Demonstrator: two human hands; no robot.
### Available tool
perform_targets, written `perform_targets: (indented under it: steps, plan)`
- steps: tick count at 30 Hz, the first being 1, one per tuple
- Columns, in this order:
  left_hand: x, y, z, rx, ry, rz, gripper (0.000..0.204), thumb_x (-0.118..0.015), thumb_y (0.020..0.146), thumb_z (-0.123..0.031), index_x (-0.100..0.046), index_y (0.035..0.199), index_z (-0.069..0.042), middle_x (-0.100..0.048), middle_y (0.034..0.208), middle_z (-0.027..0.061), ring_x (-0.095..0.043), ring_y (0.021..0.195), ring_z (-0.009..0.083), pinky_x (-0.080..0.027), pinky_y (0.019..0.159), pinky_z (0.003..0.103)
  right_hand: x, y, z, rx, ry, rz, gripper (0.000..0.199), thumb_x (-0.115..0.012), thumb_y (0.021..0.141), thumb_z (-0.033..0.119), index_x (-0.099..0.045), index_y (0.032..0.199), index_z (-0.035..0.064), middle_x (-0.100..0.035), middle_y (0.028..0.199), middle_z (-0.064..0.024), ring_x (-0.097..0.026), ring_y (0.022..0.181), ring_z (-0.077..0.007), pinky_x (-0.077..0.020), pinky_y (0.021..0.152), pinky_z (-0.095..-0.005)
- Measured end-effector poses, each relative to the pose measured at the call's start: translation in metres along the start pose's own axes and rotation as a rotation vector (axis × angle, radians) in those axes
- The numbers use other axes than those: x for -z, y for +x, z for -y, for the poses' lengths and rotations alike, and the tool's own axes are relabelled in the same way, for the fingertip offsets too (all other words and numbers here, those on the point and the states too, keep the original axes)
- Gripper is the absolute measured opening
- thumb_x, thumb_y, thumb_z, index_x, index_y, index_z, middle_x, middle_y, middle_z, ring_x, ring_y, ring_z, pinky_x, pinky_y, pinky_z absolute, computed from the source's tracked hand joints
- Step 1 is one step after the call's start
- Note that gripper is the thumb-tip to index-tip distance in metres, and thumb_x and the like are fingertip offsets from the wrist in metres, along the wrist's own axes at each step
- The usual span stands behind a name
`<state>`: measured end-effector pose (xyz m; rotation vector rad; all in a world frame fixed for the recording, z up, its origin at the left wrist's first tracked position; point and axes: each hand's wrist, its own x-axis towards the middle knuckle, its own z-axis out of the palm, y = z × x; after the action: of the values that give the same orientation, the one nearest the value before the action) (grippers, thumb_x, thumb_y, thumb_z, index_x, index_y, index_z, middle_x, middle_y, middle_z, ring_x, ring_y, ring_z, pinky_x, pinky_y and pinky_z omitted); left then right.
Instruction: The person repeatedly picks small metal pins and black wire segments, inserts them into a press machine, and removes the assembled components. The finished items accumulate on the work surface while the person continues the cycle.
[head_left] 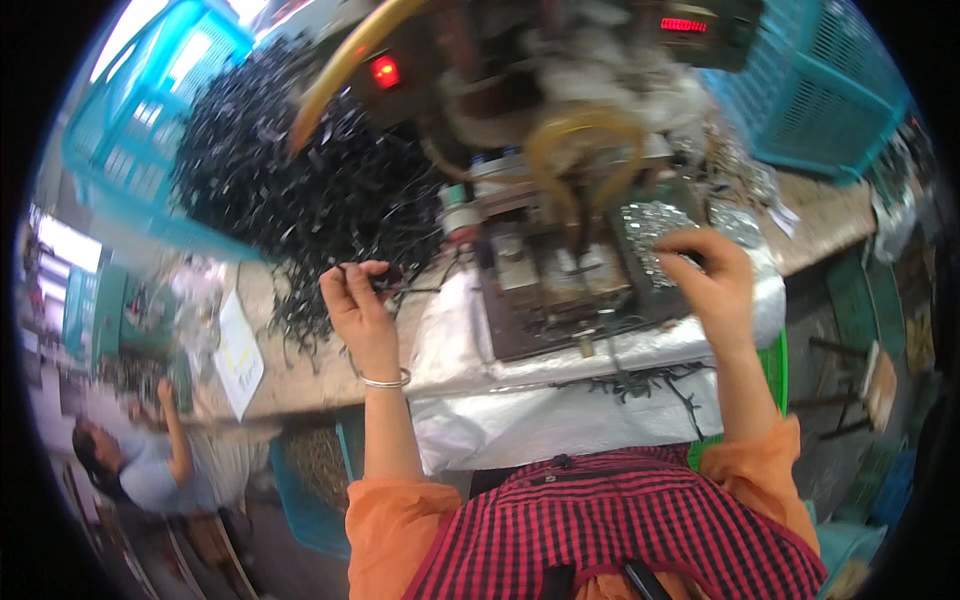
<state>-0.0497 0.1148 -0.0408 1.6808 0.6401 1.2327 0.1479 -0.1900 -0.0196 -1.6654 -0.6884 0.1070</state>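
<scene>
My left hand (360,305) is at the near edge of a big heap of thin black strips (300,160). Its fingers are closed on a black strip, whose end sticks out to the right. Over a pile of small shiny metal pieces (650,228), my right hand (708,278) bends thumb and forefinger toward each other; whatever lies between those fingertips is too small to make out. Between both hands stands a machine with a dark metal base (510,340) and a metal fixture block (585,278). Yellowish hoses (590,120) curve above the block.
Blue plastic baskets stand at the far left (110,200) and far right (820,100). Red digits glow on two dark boxes (385,72) above the bench. Black strips (640,382) lie along the silver-covered front edge (560,425). Another person (160,465) sits at the left.
</scene>
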Motion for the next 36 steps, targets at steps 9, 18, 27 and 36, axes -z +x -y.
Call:
perform_targets:
  steps: [9,18,27,36]
  plan:
    - [-0.031,-0.02,-0.045,0.243,-0.555,0.118,0.016,-0.05,0.107,-0.024,-0.046,0.101,-0.009,-0.06,0.083,0.0056,-0.058,0.073,0.0135,-0.051,0.061,0.025,-0.061,0.015,0.017,-0.038,0.325,0.029,0.04,-0.07,0.086,-0.002,-0.054,0.123,-0.0022,-0.068,0.098,-0.0053,-0.064,0.096,-0.0107,-0.0492,0.086,-0.0247]
    - [-0.076,0.001,-0.11,-0.538,-0.304,0.162,0.021,-0.062,0.099,-0.009,-0.043,0.103,-0.002,-0.067,0.089,0.0157,-0.063,0.08,0.0163,-0.051,0.079,0.028,-0.07,0.017,0.031,-0.149,0.604,0.095,0.049,-0.067,0.087,-0.002,-0.047,0.132,-0.0016,-0.066,0.089,-0.0006,-0.059,0.084,-0.0062,-0.0449,0.076,-0.0209]
    - [-0.072,-0.039,-0.089,-1.077,0.026,0.612,0.037,-0.081,0.081,-0.018,-0.051,0.095,-0.002,-0.069,0.096,0.0155,-0.059,0.056,0.0225,-0.049,0.051,0.032,-0.028,0.006,0.03,0.21,-0.179,0.097,0.035,-0.064,0.084,0.006,-0.066,0.119,0.0025,-0.063,0.126,-0.0199,-0.056,0.127,-0.0311,-0.0442,0.106,-0.0408]
    - [-0.107,-0.063,-0.08,-1.178,0.048,0.507,0.035,-0.084,0.075,-0.025,-0.056,0.075,-0.004,-0.07,0.096,0.0125,-0.053,0.055,0.018,-0.044,0.046,0.029,0.014,0.005,-0.085,0.261,-0.758,-0.284,0.014,-0.077,0.077,0.014,-0.071,0.088,0.0071,-0.065,0.116,-0.017,-0.056,0.12,-0.0381,-0.0452,0.097,-0.0457]
